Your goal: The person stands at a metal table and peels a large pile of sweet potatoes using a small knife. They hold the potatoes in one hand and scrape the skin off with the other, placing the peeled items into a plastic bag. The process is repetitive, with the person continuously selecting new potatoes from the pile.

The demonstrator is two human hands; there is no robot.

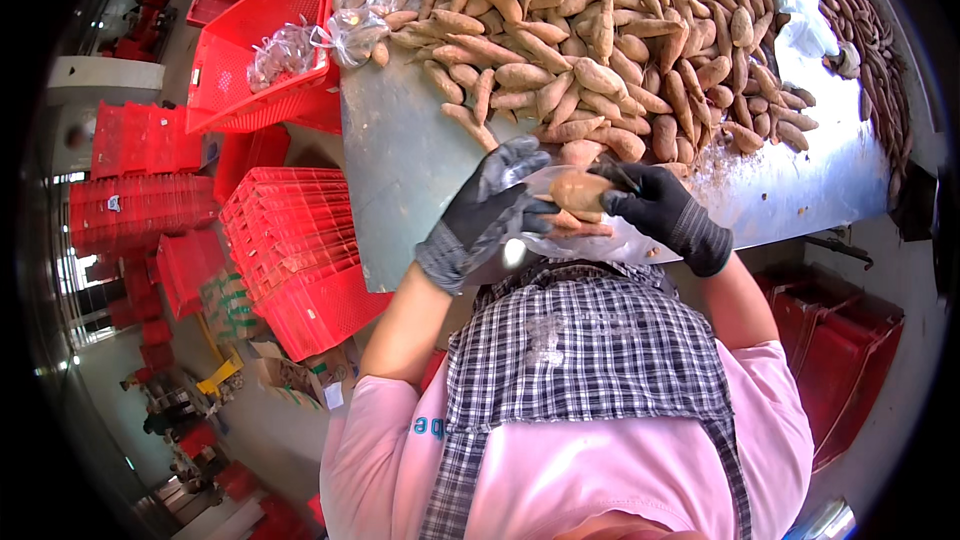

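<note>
My left hand [491,206], in a dark grey glove, is at the left side of a clear plastic bag [622,240] near the front edge of the metal table. Several sweet potatoes lie in the bag. My right hand [656,202], gloved in black, grips a larger sweet potato [579,191] at its right end, over the bag's opening. The left fingers curl around the bag's side. Just beyond both hands spreads a large heap of sweet potatoes [600,75]. The exact hold of the left fingertips on the bag is partly hidden.
Filled, knotted plastic bags [360,30] lie at the table's [405,195] left corner. Beside it, a red plastic crate [225,67] holds more bags, above stacked red crates [292,232]. White plastic sheeting [799,22] and another heap of roots [862,37] are at the right.
</note>
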